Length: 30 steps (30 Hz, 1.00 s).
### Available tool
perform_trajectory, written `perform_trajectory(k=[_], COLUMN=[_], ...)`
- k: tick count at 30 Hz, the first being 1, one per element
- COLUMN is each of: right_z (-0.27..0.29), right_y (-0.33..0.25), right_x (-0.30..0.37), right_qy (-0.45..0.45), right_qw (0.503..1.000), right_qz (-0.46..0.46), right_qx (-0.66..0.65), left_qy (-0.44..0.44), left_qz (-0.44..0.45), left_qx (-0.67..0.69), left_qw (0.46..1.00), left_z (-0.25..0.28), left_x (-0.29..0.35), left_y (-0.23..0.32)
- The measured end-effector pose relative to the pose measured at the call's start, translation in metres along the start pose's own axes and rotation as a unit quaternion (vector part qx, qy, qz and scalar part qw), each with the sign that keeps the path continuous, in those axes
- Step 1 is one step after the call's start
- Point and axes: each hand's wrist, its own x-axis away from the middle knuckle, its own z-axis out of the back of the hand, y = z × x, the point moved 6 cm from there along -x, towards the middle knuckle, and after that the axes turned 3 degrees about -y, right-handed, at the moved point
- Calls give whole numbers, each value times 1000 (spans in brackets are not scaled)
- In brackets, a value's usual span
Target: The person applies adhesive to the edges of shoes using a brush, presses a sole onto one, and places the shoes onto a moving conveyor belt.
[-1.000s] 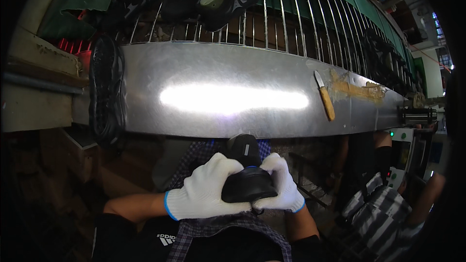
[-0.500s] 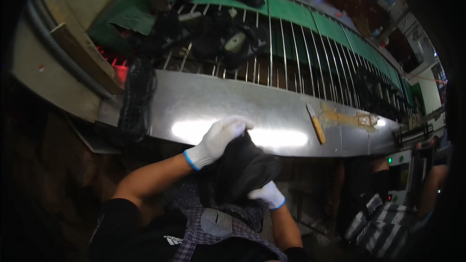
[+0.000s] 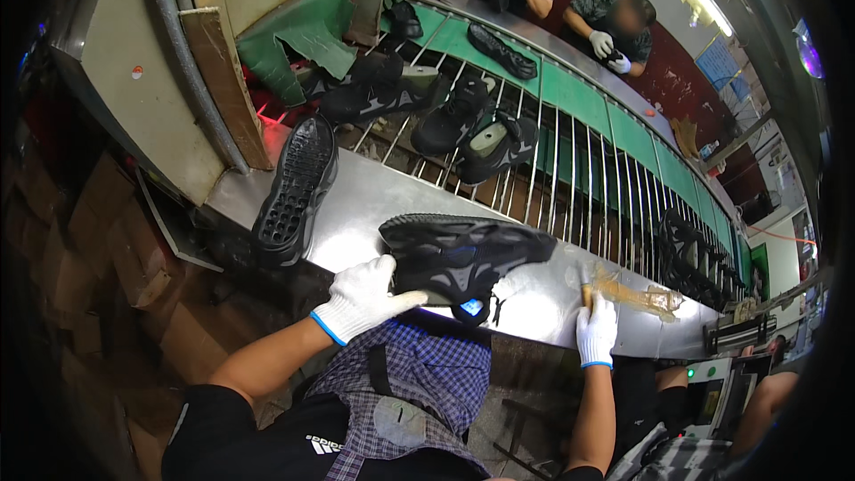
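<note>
A black shoe point(image 3: 472, 258) lies tipped on its side on the metal ledge point(image 3: 352, 191), its sole edge facing away from me. My left hand point(image 3: 365, 303), in a white knitted glove with a blue cuff, grips its left end, thumb stretched along the near side. A small bright blue-white patch shows at the shoe's lower edge. Farther right, my gloved right hand point(image 3: 597, 330) closes on the wooden handle of a knife point(image 3: 586, 293) at the ledge. Its blade is hard to make out against the shiny metal.
A black shoe sole point(image 3: 297, 191) leans across the ledge's left end. Beyond run conveyor rods point(image 3: 552, 156) carrying several black shoes point(image 3: 452, 116). Brown tape point(image 3: 637, 292) sticks to the ledge. Two co-workers point(image 3: 614, 27) handle shoes across the line; another person sits at the right.
The shoe has moved from in front of my body onto the ledge. My right hand has left it and moved right, taking hold of the knife handle. The view has shifted.
</note>
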Motion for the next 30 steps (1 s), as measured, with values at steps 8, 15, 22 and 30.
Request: perform_trajectory(k=[8, 15, 22, 30], right_z=[44, 116, 121, 102], right_y=[-70, -219, -324, -302], right_x=[-24, -51, -31, 16], right_qy=[-120, -155, -164, -316], right_qw=[927, 969, 938, 891], right_qz=[-81, 169, 282, 222], right_qx=[-345, -88, -121, -239], left_qy=[50, 100, 46, 68], left_qz=[-69, -129, -87, -164], left_qx=[203, 89, 39, -38], left_qw=[976, 983, 994, 983], left_z=[-6, 20, 24, 35], left_x=[29, -22, -40, -45], left_y=[-24, 19, 16, 23])
